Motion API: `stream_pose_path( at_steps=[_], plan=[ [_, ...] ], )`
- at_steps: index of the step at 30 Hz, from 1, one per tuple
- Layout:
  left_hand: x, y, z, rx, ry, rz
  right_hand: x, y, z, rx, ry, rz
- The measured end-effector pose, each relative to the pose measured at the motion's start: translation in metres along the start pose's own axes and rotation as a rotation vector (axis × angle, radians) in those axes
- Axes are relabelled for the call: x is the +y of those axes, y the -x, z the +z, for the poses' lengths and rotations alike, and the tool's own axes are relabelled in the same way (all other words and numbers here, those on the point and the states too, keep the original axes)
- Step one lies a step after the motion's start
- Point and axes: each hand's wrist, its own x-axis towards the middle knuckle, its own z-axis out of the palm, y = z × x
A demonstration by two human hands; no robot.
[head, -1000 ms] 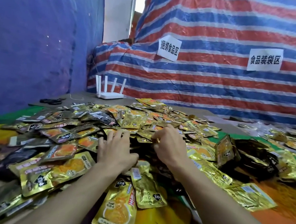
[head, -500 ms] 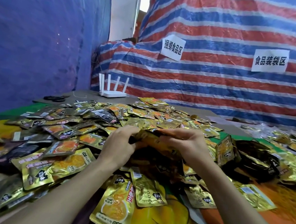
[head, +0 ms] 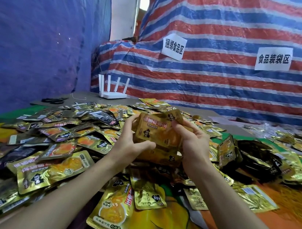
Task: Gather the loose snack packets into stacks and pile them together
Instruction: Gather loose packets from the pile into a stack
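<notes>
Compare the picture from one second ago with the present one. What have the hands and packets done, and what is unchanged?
The left hand and right hand, which lay on the heap a second ago, have risen and now grip a bunch of gold packets between them above the pile. The loose packets around and the white router stayed put.

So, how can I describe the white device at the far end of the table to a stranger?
Follow the striped tarp left to where it meets the plain blue tarp. In that corner, beyond the heap of snack packets, the router stands on the grey end of the table. Unlike the gold packets nearby, it is a flat white box with four upright antennas.
</notes>
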Motion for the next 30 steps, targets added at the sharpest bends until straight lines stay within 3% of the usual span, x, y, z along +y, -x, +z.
stream_pose_path(
  at_steps=[6,17,22,25,30],
  plan=[
    [-0.001,-0.008,-0.002,0.225,-0.032,-0.001,-0.003,-0.001,0.003,-0.045,-0.096,-0.097],
    [0.014,-0.013,-0.011,0.38,0.24,-0.047,0.019,0.002,0.012,-0.068,-0.039,-0.088],
    [0.026,-0.005,0.01,0.319,0.579,-0.213,0.035,0.009,0.031,-0.024,-0.084,-0.009],
    [0.028,-0.005,0.017,0.348,0.603,-0.26,0.041,0.01,0.035,0.035,-0.1,0.062],
    [0.028,-0.004,0.02,0.434,0.611,-0.321,0.044,0.015,0.033,0.038,0.164,0.072]
  ],
)
